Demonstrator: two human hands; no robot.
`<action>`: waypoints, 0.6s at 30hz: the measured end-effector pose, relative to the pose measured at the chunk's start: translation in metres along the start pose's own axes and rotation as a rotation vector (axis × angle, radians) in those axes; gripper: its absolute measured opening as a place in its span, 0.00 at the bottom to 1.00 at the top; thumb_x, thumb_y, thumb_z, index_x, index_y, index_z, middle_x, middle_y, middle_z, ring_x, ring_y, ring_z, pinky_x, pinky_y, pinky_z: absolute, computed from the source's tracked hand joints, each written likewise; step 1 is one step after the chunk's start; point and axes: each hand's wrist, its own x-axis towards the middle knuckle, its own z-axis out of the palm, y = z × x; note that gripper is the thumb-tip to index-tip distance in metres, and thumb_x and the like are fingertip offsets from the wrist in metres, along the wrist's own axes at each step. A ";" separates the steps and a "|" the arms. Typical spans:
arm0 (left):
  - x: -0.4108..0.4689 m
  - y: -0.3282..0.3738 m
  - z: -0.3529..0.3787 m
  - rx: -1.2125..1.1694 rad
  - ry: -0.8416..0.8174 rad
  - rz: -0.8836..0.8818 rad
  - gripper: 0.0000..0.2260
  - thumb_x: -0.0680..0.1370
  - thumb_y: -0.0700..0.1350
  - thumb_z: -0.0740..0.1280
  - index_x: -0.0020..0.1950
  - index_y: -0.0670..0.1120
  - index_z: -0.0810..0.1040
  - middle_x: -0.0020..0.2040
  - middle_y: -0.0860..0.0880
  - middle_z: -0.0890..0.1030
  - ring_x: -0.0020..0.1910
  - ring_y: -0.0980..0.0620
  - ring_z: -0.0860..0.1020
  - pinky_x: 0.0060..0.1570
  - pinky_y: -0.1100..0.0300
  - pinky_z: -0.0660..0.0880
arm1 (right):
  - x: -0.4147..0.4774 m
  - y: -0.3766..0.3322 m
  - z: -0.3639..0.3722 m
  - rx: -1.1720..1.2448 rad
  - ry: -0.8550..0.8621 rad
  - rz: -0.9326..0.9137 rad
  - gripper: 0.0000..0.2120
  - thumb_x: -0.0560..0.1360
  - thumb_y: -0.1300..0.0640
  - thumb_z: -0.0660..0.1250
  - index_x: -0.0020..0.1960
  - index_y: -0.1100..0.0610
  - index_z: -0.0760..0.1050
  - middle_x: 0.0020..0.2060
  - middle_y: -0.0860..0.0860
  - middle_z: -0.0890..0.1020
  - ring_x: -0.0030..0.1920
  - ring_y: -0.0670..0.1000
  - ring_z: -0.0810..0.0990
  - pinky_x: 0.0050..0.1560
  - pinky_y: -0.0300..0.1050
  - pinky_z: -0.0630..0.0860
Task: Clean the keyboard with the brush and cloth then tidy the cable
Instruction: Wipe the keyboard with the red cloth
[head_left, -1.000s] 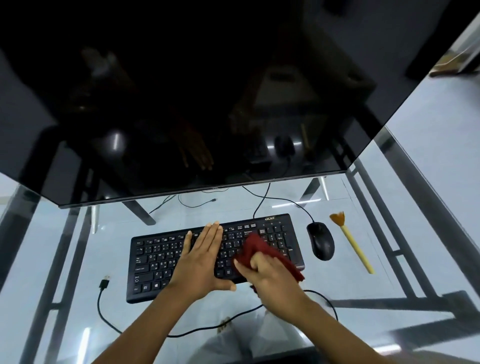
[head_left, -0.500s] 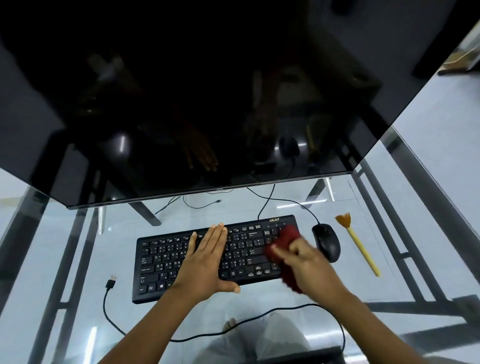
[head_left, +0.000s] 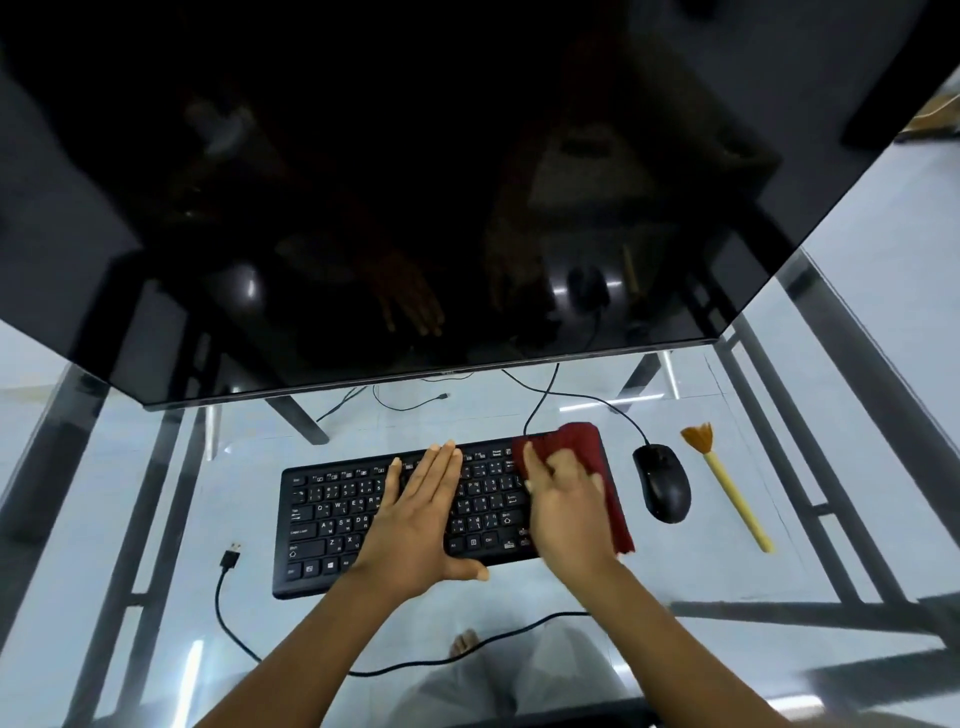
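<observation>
Two hands are placed on the keyboard (head_left: 332, 519), which lies near the front edge of the glass table (head_left: 701, 571). The unplugged cable (head_left: 218, 592) is left loose off the keyboard's left end. The left hand (head_left: 415, 525) is laid flat on the middle keys, fingers straight and together. The right hand (head_left: 566, 514) is bent over the cloth (head_left: 576, 439), which is clamped against the keyboard's rear right corner. The mouse (head_left: 662, 483) and brush (head_left: 727, 483) are set further right. Risk: keycaps may be snagged, or the mouse knocked, by the trailing cloth edge. Since half a second ago, the cloth has been carried rearward along the right-hand keys.
</observation>
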 end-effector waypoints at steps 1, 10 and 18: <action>0.000 -0.001 0.001 -0.009 -0.003 0.006 0.60 0.62 0.76 0.64 0.75 0.48 0.30 0.76 0.54 0.31 0.74 0.59 0.30 0.74 0.45 0.34 | -0.005 -0.012 0.004 -0.009 -0.046 -0.138 0.31 0.65 0.62 0.75 0.67 0.53 0.74 0.42 0.52 0.76 0.39 0.55 0.77 0.39 0.45 0.70; -0.023 -0.067 -0.019 0.022 -0.074 -0.134 0.70 0.49 0.81 0.61 0.76 0.47 0.32 0.77 0.49 0.33 0.75 0.52 0.30 0.72 0.46 0.33 | 0.023 0.001 -0.007 -0.161 -0.073 -0.005 0.26 0.74 0.63 0.66 0.72 0.59 0.68 0.52 0.57 0.75 0.48 0.59 0.77 0.51 0.53 0.73; -0.035 -0.076 -0.017 -0.017 -0.004 -0.142 0.66 0.54 0.81 0.62 0.78 0.45 0.39 0.78 0.49 0.36 0.76 0.51 0.34 0.74 0.42 0.38 | 0.019 -0.030 0.007 -0.106 -0.175 -0.308 0.34 0.66 0.67 0.73 0.70 0.56 0.70 0.44 0.52 0.75 0.40 0.54 0.77 0.44 0.49 0.76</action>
